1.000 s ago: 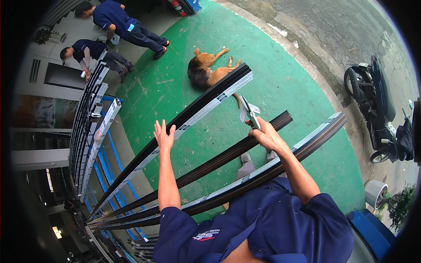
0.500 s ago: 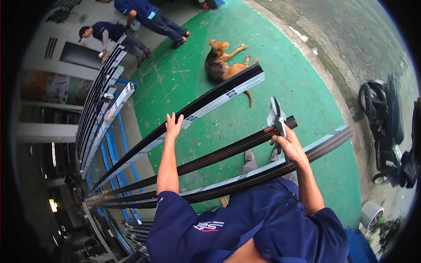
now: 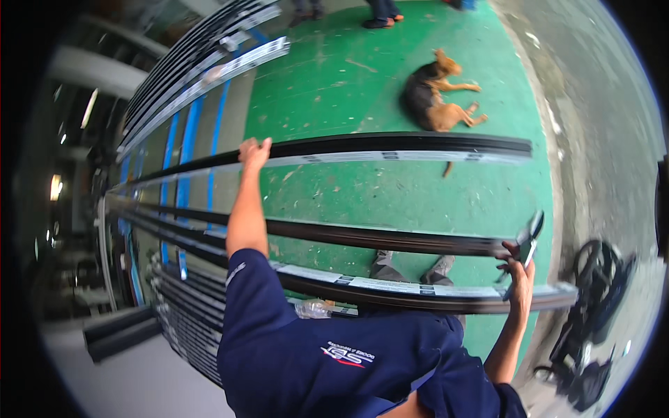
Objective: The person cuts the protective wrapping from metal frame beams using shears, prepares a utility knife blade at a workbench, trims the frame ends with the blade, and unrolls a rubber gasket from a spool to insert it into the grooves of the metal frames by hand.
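Both arms have spread wider since the earlier frame, and the long black metal profiles now run almost level across the frame. Left hand [image 3: 254, 151], at upper centre, grips the farthest profile [image 3: 404, 148]. Right hand [image 3: 519, 268], at right, clasps cutting pliers [image 3: 529, 237] at the end of the middle profile [image 3: 376, 239]. A brown dog [image 3: 432, 97] lies on the green floor [image 3: 334, 76] above.

Three long dark rails run level, side by side, above the green floor [image 3: 390, 90]. Far rail [image 3: 390, 148]: black, pale labelled strip on its side. Middle rail [image 3: 362, 238]: thinner, plain black. Near rail [image 3: 390, 291]: pale labelled face. Black pliers [image 3: 527, 240] upright at the middle rail's end.
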`<state>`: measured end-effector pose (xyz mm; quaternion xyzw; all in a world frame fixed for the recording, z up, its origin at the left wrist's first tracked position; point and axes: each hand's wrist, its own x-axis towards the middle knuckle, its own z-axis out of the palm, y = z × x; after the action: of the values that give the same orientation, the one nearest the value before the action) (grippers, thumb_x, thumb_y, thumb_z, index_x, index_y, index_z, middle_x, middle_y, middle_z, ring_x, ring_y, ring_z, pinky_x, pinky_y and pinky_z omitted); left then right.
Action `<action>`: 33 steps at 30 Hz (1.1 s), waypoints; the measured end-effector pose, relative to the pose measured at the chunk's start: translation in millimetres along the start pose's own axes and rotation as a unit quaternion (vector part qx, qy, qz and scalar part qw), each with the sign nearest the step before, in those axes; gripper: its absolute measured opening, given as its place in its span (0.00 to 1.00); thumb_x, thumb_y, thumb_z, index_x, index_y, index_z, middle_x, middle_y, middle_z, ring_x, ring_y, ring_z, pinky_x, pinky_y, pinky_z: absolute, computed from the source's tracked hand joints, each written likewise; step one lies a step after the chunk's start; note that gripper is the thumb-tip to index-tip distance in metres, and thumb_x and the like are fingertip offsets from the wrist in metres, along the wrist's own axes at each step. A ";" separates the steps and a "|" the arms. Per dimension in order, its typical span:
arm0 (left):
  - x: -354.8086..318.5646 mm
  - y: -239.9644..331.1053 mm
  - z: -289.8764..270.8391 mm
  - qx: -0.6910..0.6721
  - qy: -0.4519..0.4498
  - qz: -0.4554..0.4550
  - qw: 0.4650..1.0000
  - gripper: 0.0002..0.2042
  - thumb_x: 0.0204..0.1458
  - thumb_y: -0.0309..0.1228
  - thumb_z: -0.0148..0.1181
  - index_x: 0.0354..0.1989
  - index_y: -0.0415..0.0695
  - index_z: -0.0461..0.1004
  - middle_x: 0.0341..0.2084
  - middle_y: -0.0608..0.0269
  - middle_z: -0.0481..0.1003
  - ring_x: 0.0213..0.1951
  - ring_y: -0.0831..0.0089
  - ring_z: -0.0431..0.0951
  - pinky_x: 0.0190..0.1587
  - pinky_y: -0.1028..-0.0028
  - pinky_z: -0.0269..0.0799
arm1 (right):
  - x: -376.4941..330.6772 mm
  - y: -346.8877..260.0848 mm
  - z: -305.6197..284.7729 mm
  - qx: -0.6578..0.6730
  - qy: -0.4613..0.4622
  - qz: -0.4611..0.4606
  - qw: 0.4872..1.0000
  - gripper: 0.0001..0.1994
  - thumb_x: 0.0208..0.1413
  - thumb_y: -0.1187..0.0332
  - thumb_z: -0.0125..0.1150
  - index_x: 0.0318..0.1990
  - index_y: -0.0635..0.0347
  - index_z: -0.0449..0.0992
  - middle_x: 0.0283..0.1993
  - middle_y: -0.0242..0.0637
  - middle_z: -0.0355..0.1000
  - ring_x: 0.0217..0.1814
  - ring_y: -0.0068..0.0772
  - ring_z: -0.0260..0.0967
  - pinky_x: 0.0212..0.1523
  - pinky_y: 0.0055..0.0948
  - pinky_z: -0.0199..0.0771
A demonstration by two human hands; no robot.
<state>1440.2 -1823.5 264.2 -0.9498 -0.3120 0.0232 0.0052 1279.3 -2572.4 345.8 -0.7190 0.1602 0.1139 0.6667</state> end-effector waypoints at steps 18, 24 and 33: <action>41.2 -87.6 43.1 0.055 0.001 -0.130 0.990 0.46 0.58 0.65 0.37 0.66 0.28 0.56 0.68 0.36 0.52 0.71 0.46 0.48 0.68 0.47 0.46 | -45.7 1.9 119.3 0.067 -0.031 0.031 0.997 0.20 0.52 0.74 0.50 0.55 0.66 0.67 0.54 0.41 0.71 0.46 0.31 0.74 0.41 0.32 0.75; 37.5 -79.9 27.3 0.062 -0.047 -0.075 0.994 0.42 0.57 0.65 0.40 0.59 0.32 0.68 0.62 0.41 0.64 0.67 0.51 0.59 0.66 0.47 0.52 | -54.0 6.9 104.0 0.088 0.001 0.036 0.995 0.20 0.51 0.75 0.49 0.54 0.67 0.67 0.53 0.41 0.72 0.45 0.32 0.74 0.42 0.32 0.75; 23.7 -92.4 12.1 -0.062 -0.088 -0.006 0.994 0.44 0.53 0.66 0.48 0.67 0.38 0.61 0.65 0.39 0.59 0.68 0.50 0.57 0.69 0.58 0.50 | -53.9 -0.4 95.0 0.100 -0.009 0.005 0.995 0.19 0.51 0.75 0.49 0.53 0.66 0.67 0.51 0.42 0.73 0.44 0.32 0.74 0.42 0.32 0.76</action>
<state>1403.9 -1735.2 253.3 -0.9406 -0.3178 0.0875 -0.0811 1234.5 -2473.6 358.4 -0.6465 0.1684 0.1074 0.7363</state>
